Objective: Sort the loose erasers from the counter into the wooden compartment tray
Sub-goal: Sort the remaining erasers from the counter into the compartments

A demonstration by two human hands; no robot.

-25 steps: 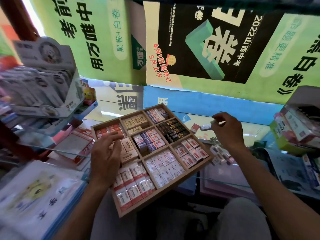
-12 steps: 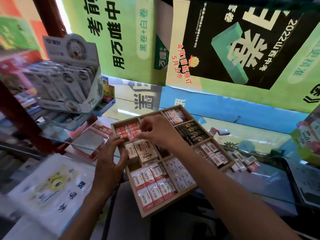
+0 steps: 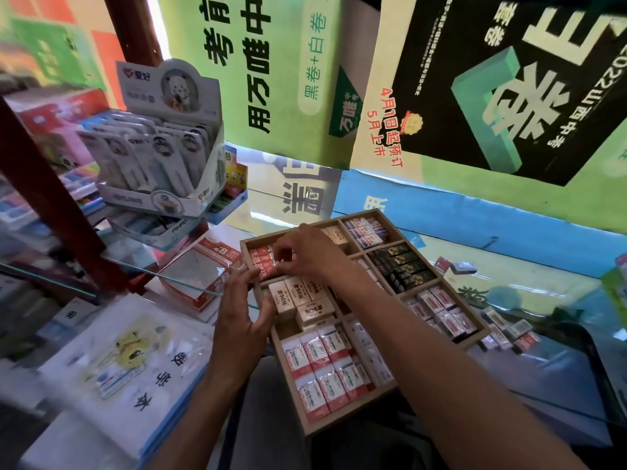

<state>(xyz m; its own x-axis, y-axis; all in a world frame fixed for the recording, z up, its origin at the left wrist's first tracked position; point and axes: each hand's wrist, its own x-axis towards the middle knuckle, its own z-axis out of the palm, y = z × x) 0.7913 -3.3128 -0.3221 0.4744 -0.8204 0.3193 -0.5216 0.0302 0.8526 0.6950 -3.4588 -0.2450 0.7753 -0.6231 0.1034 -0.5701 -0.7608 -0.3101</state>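
Two hands meet over the far-left compartment of the tray, the one holding the red erasers. The right hand reaches across the tray with its fingers curled down into that compartment, seemingly pinching or seating a red eraser; its fingertips hide the piece, so I cannot tell for sure that it holds one. The left hand sits at the tray's left wall, fingers fairly straight, tips touching the near end of the red row as if to steady it, gripping nothing that I can see. To do this step well, I judge the piece should go in flat and parallel to its neighbours, label up, pressed toward the far wall so no gap stays, while the left fingertips keep the row from tipping. Letting go only once it lies level would avoid it riding up on the divider next to the beige erasers. Beyond the tray's right edge, loose erasers lie on the counter, and two more sit past the far-right corner, so sorting looks far from done.
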